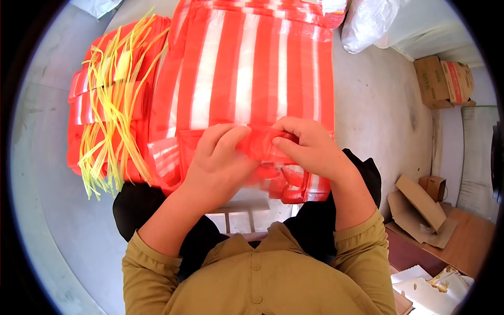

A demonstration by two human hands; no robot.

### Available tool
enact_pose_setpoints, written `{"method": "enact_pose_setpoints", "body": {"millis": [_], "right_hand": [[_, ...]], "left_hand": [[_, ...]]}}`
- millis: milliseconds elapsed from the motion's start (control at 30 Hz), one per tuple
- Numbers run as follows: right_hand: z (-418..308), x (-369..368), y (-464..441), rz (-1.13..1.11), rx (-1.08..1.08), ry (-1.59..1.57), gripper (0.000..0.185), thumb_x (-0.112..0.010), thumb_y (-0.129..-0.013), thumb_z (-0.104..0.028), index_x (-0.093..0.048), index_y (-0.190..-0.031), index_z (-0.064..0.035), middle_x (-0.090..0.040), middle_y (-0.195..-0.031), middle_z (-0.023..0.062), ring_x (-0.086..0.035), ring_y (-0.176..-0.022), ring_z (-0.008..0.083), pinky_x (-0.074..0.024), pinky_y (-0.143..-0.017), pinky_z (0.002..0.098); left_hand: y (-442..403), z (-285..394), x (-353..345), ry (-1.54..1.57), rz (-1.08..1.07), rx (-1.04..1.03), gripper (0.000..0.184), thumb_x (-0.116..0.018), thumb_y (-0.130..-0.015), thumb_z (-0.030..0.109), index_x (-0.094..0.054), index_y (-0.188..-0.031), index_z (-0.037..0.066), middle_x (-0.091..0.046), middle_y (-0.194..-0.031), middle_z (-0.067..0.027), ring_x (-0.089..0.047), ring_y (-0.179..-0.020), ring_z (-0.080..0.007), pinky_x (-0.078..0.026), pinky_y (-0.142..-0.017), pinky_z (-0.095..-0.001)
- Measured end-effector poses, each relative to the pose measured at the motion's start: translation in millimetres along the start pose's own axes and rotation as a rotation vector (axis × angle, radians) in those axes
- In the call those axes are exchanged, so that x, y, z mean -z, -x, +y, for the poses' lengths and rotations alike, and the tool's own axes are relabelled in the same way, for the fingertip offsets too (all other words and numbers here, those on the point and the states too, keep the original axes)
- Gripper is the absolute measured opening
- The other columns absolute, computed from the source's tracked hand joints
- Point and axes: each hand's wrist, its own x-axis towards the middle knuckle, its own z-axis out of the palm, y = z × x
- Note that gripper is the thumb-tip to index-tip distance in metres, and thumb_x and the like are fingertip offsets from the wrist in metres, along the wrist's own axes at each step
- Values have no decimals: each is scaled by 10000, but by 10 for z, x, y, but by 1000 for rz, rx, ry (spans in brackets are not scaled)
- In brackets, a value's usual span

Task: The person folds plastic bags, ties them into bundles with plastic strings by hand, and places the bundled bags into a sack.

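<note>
A stack of red-and-white striped plastic bags (pixel 244 79) lies in front of me, its near edge crumpled and folded. My right hand (pixel 312 149) pinches a bit of the red plastic between thumb and index finger at the near end. Just left of it, my left hand (pixel 218 165) is over the same edge, fingers loosely bent and apart, the thumb side smeared by motion. Between and below the hands hang loose red loops (pixel 291 186) of plastic. A bundle of yellow plastic strips (pixel 118 100) is draped over a folded red stack (pixel 76 136) at the left.
A white plastic bag (pixel 370 23) sits at the upper right. Cardboard boxes (pixel 438 81) stand by the right wall. An opened carton (pixel 415 210) rests on a brown surface (pixel 462 236) at the lower right. My knees are right under the near edge of the stack.
</note>
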Motion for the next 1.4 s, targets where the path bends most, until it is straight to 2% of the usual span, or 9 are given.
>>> {"method": "enact_pose_setpoints", "body": {"millis": [233, 533, 633, 733, 933, 1033, 1133, 1333, 1400], "right_hand": [[-111, -78, 4, 87, 90, 155, 215, -647, -970, -149, -699, -1127, -12, -721, -987, 174, -692, -931, 343, -543, -807, 418], [-10, -132, -43, 110, 280, 371, 218, -679, -951, -137, -733, -1143, -49, -677, -1013, 112, -665, -965, 310, -548, -817, 416], [6, -133, -43, 92, 307, 387, 237, -702, -919, -39, -736, -1152, -15, -650, -963, 128, -657, -908, 301, -539, -792, 388], [0, -128, -33, 93, 274, 402, 202, -691, -933, -121, -739, -1112, -43, -656, -1021, 108, -659, -968, 301, -547, -807, 410], [-29, -115, -12, 403, 543, 418, 117, -703, -912, -82, -721, -1018, -34, -666, -949, 111, -661, -928, 300, -547, -771, 416], [-98, -34, 141, 172, 667, 460, 89, -732, -846, -74, -689, -921, -58, -643, -866, 93, -649, -867, 285, -544, -744, 392], [32, -163, 99, 90, 837, 629, 140, -725, -782, -71, -648, -899, -76, -624, -908, 74, -628, -876, 259, -538, -739, 366], [171, -241, 60, 184, 813, 831, 207, -676, -786, -65, -623, -986, -49, -606, -1038, 68, -613, -965, 243, -543, -769, 366], [184, -228, 82, 178, 782, 820, 213, -675, -788, -65, -629, -995, -43, -617, -1041, 72, -623, -962, 251, -549, -778, 366]], "left_hand": [[-22, -15, 20, 7, -11, -125, 149, -764, -728, 66, -746, -871, 102, -587, -1379, -135, -506, -1291, -372, -516, -996, -481], [-107, -15, 65, 83, -54, -117, 179, -763, -708, 58, -719, -882, 66, -661, -1241, -130, -594, -1186, -372, -520, -948, -488], [-131, -34, 32, 176, -70, -16, 189, -767, -736, 50, -705, -915, 56, -684, -1160, -117, -627, -1133, -361, -524, -920, -478], [-139, -64, -46, 216, 0, 8, 180, -775, -768, 48, -691, -927, 44, -696, -1063, -104, -656, -1043, -345, -534, -867, -460], [-177, -35, -118, 249, 18, 225, 139, -769, -803, 38, -650, -874, 21, -667, -934, -112, -643, -850, -331, -528, -744, -423], [-200, -66, -168, 245, 55, 239, 148, -769, -787, 50, -628, -823, 28, -634, -872, -112, -620, -798, -335, -511, -690, -439], [-195, -72, -199, 249, 76, 259, 146, -757, -787, 40, -614, -814, 29, -625, -862, -112, -616, -795, -338, -507, -682, -444], [-183, -62, -200, 173, -17, 345, 135, -749, -820, 23, -632, -886, 16, -653, -931, -115, -639, -847, -329, -516, -723, -426], [-167, -92, -190, 152, -26, 245, 183, -757, -816, 49, -660, -968, 16, -666, -972, -112, -648, -890, -324, -526, -767, -423]]}}
